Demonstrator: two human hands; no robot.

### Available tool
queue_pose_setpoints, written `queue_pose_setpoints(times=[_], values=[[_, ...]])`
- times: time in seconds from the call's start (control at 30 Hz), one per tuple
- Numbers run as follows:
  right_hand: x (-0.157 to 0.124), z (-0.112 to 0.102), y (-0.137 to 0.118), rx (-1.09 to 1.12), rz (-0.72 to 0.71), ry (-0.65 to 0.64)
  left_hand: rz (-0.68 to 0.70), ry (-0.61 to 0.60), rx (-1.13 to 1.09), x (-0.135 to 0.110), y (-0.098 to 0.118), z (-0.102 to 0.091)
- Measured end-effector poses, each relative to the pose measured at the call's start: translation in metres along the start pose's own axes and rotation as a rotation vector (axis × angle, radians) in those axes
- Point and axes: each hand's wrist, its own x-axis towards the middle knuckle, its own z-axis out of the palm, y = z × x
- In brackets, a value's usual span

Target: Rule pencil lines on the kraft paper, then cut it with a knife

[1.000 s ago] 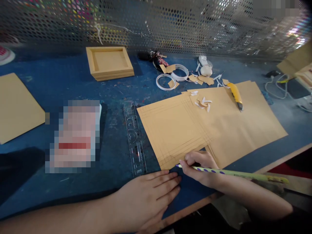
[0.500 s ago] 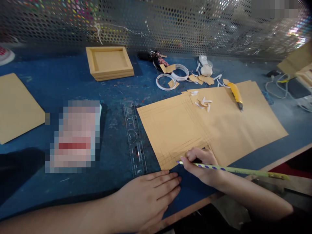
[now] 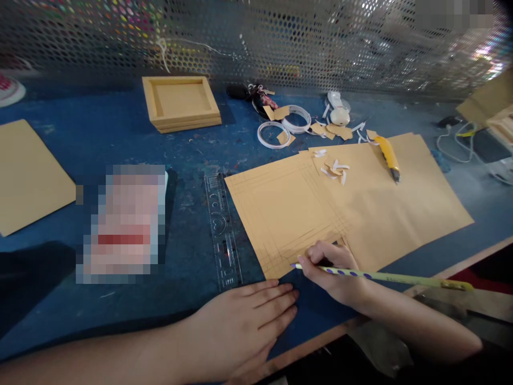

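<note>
Between the thumb and fingers of my right hand (image 3: 331,270) is a pale green pencil (image 3: 385,277) with purple dots. Its tip is at the lower edge of a brown kraft paper sheet (image 3: 280,206), which carries ruled pencil lines along its sides. My left hand (image 3: 248,326) lies flat, fingers stretched out, its fingertips by the sheet's bottom corner. A clear plastic ruler (image 3: 221,230) rests just left of the paper. Beneath the marked sheet's right side lies a larger brown sheet (image 3: 404,214), with a yellow utility knife (image 3: 388,158) on it.
Rolls of white tape (image 3: 273,135), paper scraps (image 3: 339,131) and keys (image 3: 260,95) lie toward the back. A shallow wooden tray (image 3: 180,99) stands farther left, before a perforated metal screen (image 3: 208,43). A blurred-out flat object (image 3: 124,219) and a brown board (image 3: 30,179) are at left.
Almost nothing differs. The pencil's rear end has shifted slightly to the left and down, and both hands stay in place.
</note>
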Motion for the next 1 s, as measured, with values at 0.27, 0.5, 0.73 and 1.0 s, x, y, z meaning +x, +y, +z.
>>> queue_pose_setpoints(times=[0.27,0.5,0.73,1.0], values=[[0.0036,-0.0029,-0.0055,-0.035,-0.075,-0.044,-0.003,0.003,0.009,0.0006,0.0,0.0017],[0.001,-0.0008,-0.0019,-0.024,-0.019,0.015,0.002,-0.028,0.033,0.0009,0.0001,-0.0012],[0.0003,-0.0012,-0.0017,-0.023,-0.059,-0.042,-0.001,-0.009,0.033,0.0009,0.0001,-0.0006],[0.0005,-0.0024,-0.002,-0.043,-0.07,-0.09,0.002,0.005,0.009,0.0005,-0.0005,-0.0001]])
